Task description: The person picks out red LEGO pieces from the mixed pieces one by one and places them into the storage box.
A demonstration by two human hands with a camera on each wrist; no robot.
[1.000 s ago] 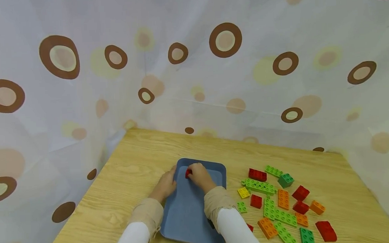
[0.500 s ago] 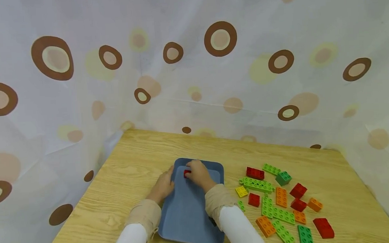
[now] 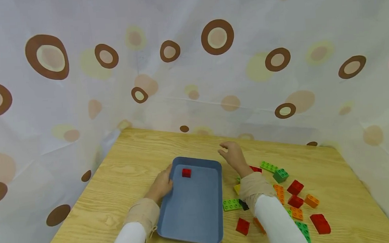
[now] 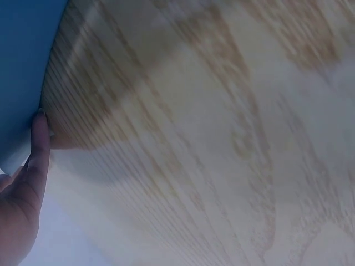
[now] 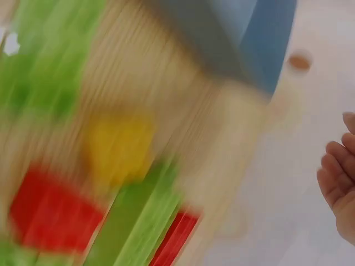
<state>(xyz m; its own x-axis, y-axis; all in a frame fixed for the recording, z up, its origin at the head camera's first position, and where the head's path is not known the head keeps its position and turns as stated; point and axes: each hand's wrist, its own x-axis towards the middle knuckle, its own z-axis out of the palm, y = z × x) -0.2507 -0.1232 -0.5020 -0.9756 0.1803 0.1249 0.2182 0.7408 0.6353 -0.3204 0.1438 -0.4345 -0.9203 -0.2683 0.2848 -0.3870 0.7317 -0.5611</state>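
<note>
A grey-blue tray [image 3: 192, 209] lies on the wooden table, and a red toy brick [image 3: 186, 173] sits inside it near the far left corner. My left hand [image 3: 161, 183] rests against the tray's left side; in the left wrist view its straight fingers [image 4: 39, 136] touch the outer wall. Above the table, just right of the tray's far end, my right hand [image 3: 234, 156] is raised with fingers loosely bent and nothing in them. The right wrist view catches part of that hand [image 5: 339, 177] at its edge.
Right of the tray lie several toy bricks: a dark green brick [image 3: 281, 175], a red brick [image 3: 242, 226], an orange brick [image 3: 312, 201], a light green brick [image 3: 231, 204]. My right forearm hides some. A patterned curtain [image 3: 191, 63] closes off the back.
My right hand has let go of the red brick, leaving it in the tray, and moved right out of the tray. The left hand stays at the tray's side.
</note>
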